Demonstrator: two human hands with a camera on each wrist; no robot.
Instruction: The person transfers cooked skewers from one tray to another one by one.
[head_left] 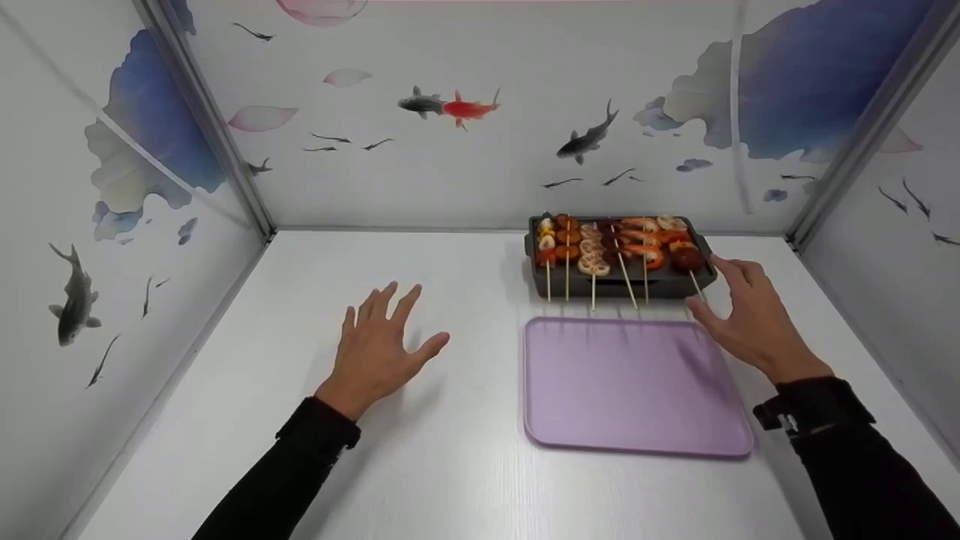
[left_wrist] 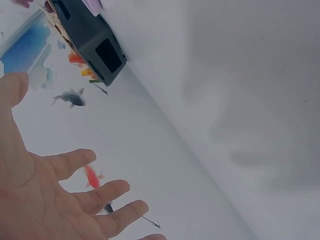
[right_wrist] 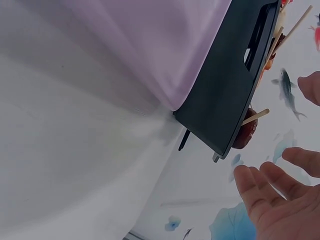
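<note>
A black rectangular grill (head_left: 615, 287) stands at the back right, topped with several food skewers (head_left: 592, 244), their sticks pointing toward me. Among the foods are lotus root slices (head_left: 593, 264), shrimp (head_left: 646, 255) and a dark red round piece (head_left: 686, 257) at the right end. My right hand (head_left: 757, 322) hovers by the grill's right end, thumb and fingers spread apart, holding nothing. In the right wrist view its fingers lie beside the grill (right_wrist: 215, 95). The left hand (head_left: 375, 356) is held over the table with fingers spread, left of the tray and touching no object.
In front of the grill lies a flat lilac tray (head_left: 637, 386). The white table (head_left: 465, 480) is enclosed by white panels (head_left: 487, 172) painted with fish and blue leaves, with grey metal posts (head_left: 214, 120) at the corners.
</note>
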